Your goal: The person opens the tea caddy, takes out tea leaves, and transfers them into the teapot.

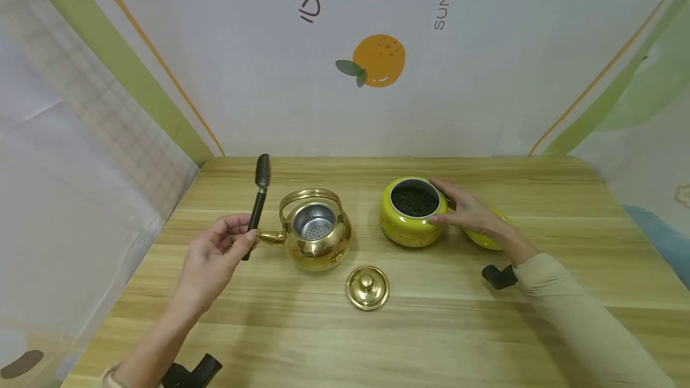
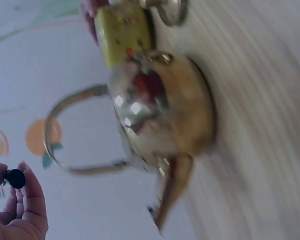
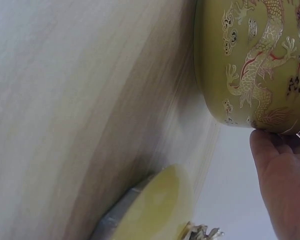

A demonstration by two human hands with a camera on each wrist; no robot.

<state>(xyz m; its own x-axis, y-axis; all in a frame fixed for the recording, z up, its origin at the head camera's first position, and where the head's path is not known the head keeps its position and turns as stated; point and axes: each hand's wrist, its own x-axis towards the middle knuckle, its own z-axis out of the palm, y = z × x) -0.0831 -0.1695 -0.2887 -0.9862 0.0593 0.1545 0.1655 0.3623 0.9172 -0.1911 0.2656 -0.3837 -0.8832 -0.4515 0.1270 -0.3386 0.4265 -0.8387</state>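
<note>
Pinching a black scoop [image 1: 260,193] in the left hand [image 1: 217,255], blade up, above the bench [image 1: 431,334] on the spout side of an uncovered gold kettle [image 1: 323,253]. Gripping an open yellow jar [image 1: 406,233] of dark leaves [image 1: 414,201] by its upper side with the right hand [image 1: 468,213], near a yellow lid [image 1: 482,240] and apart from the kettle and its gold lid [image 1: 368,292].

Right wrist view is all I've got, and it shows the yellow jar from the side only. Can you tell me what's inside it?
Observer: The jar has dark, loose bits inside, which look like tea leaves.
Operator: My view misses the left hand. What's it doing?
Observer: The left hand holds a small black scoop, near a kettle.
Operator: Is that kettle open?
Observer: Yes, it is uncovered; a matching gold lid lies on the table nearby.
</note>
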